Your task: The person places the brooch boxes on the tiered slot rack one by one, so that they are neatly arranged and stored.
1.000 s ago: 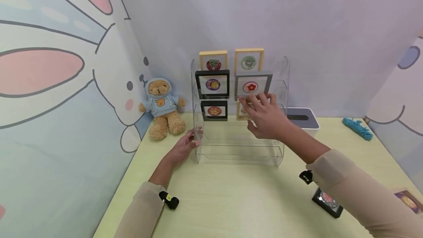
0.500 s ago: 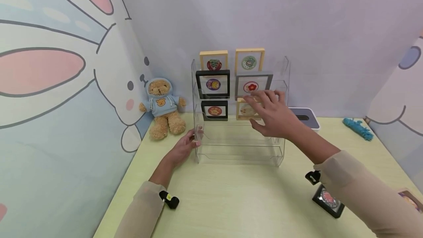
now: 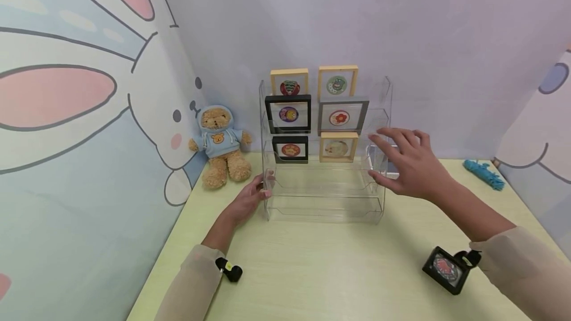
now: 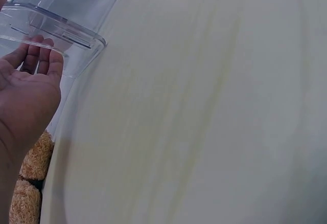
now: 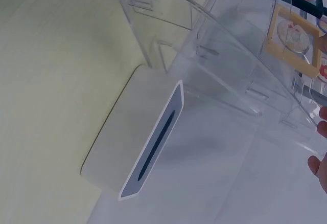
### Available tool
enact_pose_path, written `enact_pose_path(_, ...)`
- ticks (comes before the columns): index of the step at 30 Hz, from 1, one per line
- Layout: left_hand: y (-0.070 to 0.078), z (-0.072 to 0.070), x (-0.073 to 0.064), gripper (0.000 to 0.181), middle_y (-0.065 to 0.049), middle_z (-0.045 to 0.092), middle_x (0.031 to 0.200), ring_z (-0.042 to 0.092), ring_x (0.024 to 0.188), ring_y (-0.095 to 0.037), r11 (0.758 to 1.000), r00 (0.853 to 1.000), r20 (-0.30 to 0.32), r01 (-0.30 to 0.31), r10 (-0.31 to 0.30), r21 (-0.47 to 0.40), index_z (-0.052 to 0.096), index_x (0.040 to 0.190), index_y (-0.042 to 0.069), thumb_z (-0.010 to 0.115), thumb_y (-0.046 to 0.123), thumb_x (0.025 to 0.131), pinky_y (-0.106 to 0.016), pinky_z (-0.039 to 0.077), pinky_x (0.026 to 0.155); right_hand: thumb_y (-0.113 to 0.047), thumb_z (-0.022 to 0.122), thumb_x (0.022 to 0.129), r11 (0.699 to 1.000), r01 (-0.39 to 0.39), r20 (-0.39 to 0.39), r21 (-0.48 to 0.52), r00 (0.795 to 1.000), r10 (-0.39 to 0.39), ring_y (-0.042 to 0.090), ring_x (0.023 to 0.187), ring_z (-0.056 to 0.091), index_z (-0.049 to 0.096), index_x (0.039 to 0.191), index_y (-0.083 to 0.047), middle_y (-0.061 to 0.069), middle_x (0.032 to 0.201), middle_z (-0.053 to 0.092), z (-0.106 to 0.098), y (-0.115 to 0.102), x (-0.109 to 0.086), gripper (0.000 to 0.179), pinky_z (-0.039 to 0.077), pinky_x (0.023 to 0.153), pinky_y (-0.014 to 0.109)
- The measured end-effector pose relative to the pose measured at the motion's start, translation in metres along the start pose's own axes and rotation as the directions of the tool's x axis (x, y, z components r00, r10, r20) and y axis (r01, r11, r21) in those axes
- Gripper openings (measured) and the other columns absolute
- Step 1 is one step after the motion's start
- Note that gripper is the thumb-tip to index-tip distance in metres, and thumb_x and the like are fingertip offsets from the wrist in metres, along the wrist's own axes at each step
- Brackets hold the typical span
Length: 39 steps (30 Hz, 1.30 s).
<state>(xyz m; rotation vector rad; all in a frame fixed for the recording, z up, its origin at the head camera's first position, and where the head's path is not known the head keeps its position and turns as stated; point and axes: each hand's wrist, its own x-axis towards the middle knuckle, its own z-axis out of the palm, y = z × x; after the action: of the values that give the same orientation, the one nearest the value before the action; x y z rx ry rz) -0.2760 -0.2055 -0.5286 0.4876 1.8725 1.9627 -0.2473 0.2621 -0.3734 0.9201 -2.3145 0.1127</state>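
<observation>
A clear tiered display rack (image 3: 325,207) stands on the table. My left hand (image 3: 247,201) grips its left side panel, the thumb in front and the fingers behind; in the left wrist view the curled fingers (image 4: 43,60) show at the panel's edge. My right hand (image 3: 412,165) is held in the air at the rack's right side, fingers spread and nothing in them. Closest to it on the rack is a yellow-framed picture (image 3: 338,147). Beside that stands a black-framed paw picture (image 3: 291,150). Higher tiers hold a grey frame (image 3: 342,116), a black frame (image 3: 288,114) and two yellow frames (image 3: 337,83).
A teddy bear (image 3: 218,145) in a blue hoodie leans at the back left. Behind the right hand is a white tissue box (image 5: 127,132) with a grey lid. A black-framed picture (image 3: 446,269) lies front right, and a blue bundle (image 3: 484,174) lies at the far right.
My right hand has let go of the yellow-framed picture on the third tier and drawn away to the right, leaving the frame standing there. My left hand stays on the rack's side.
</observation>
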Motion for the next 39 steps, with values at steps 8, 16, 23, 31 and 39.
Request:
enact_pose_path(8, 0.0, 0.0, -0.001, 0.081, -0.026, 0.026, 0.176, 0.021, 0.165, -0.037, 1.0, 1.0, -0.007, 0.011, -0.011, -0.012, 0.021, 0.176, 0.01, 0.064, 0.02, 0.108, -0.057, 0.011, 0.136, -0.079, 0.039, 0.102, 0.997, -0.082, 0.022, 0.005, 0.996, 0.082, 0.05, 0.132, 0.052, 0.055, 0.159, -0.009, 0.024, 0.154, 0.054, -0.014, 0.011, -0.034, 0.091, 0.034, 0.103, 0.08)
enact_pose_path(16, 0.0, 0.0, -0.001, 0.083, -0.024, 0.027, 0.177, 0.021, 0.165, -0.035, 1.0, 1.0, -0.006, 0.012, -0.012, -0.003, 0.022, 0.176, 0.011, 0.067, 0.025, 0.108, -0.057, 0.013, 0.135, -0.078, 0.051, 0.1, 0.988, -0.15, 0.043, 0.036, 0.988, 0.148, 0.053, 0.127, 0.054, 0.057, 0.158, -0.009, 0.022, 0.15, 0.058, -0.023, 0.019, -0.072, 0.09, 0.034, 0.101, 0.08)
enact_pose_path(23, 0.002, 0.001, -0.002, 0.082, -0.026, 0.025, 0.177, 0.021, 0.165, -0.037, 1.0, 1.0, -0.003, 0.008, -0.008, -0.01, 0.023, 0.176, 0.011, 0.067, 0.022, 0.107, -0.058, 0.012, 0.135, -0.064, 0.077, 0.088, 0.981, -0.193, 0.079, 0.015, 0.978, 0.191, 0.051, 0.12, 0.058, 0.058, 0.157, -0.006, 0.021, 0.149, 0.06, -0.024, 0.019, -0.106, 0.092, 0.036, 0.1, 0.078)
enact_pose_path(31, 0.001, 0.001, -0.001, 0.088, -0.023, 0.028, 0.176, 0.022, 0.165, -0.036, 1.0, 1.0, -0.009, 0.018, -0.018, 0.003, 0.023, 0.176, 0.01, 0.071, 0.03, 0.106, -0.058, 0.013, 0.135, -0.055, 0.092, 0.077, 0.963, -0.27, 0.178, -0.002, 0.947, 0.266, 0.048, 0.122, 0.058, 0.057, 0.156, -0.006, 0.019, 0.147, 0.061, -0.023, 0.011, -0.14, 0.099, 0.04, 0.094, 0.074)
enact_pose_path(39, 0.002, 0.001, 0.001, 0.091, -0.024, 0.027, 0.176, 0.021, 0.166, -0.037, 1.0, 1.0, -0.004, 0.017, -0.017, -0.005, 0.023, 0.175, 0.009, 0.074, 0.034, 0.104, -0.058, 0.011, 0.136, -0.062, 0.091, 0.079, 0.946, -0.321, 0.294, -0.04, 0.901, 0.318, 0.047, 0.122, 0.059, 0.057, 0.154, -0.008, 0.018, 0.143, 0.062, -0.02, 0.001, -0.171, 0.099, 0.044, 0.088, 0.073)
